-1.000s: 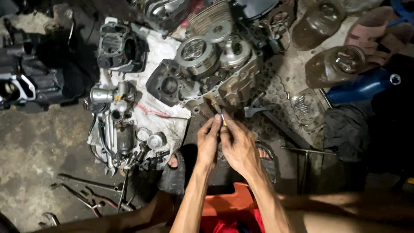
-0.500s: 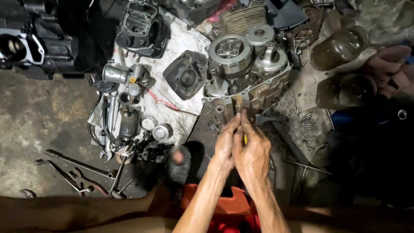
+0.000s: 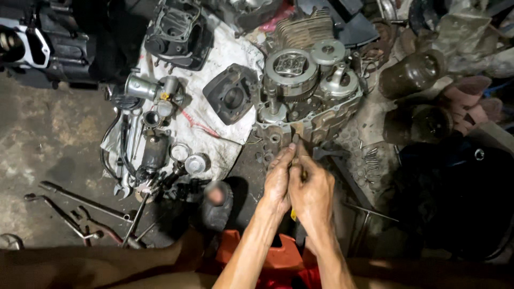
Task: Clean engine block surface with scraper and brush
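1. gripping together, the left hand [image 3: 278,182] and right hand [image 3: 312,194] close side by side around a thin tool [image 3: 296,140] whose tip meets the lower edge of the engine case [image 3: 308,109]; two hands on one shaft likely steady it against a stubborn spot.
2. the engine case lies on the concrete floor [image 3: 48,139] with its open side up, so the round clutch [image 3: 290,67] and the smaller gear cover [image 3: 327,52] face the person.
3. a dirty white cloth [image 3: 225,53] spreads to the left of the case, probably to keep removed parts off the grit: a black cylinder block [image 3: 231,96], a carburettor [image 3: 155,91] and small rings [image 3: 188,158] rest on it.
4. long spanners [image 3: 80,200] lie on the floor near the cloth's lower edge, within reach.
5. an orange stool [image 3: 267,257] sits under the forearms, partly covered by them.
6. the tool's handle hides inside the fists; only a yellow sliver shows below the right hand, so its kind is unclear.
7. the right side of the scene is dark; a black heap [image 3: 455,203] there cannot be made out, and the cylinder head [image 3: 179,29] at the top is cut off.
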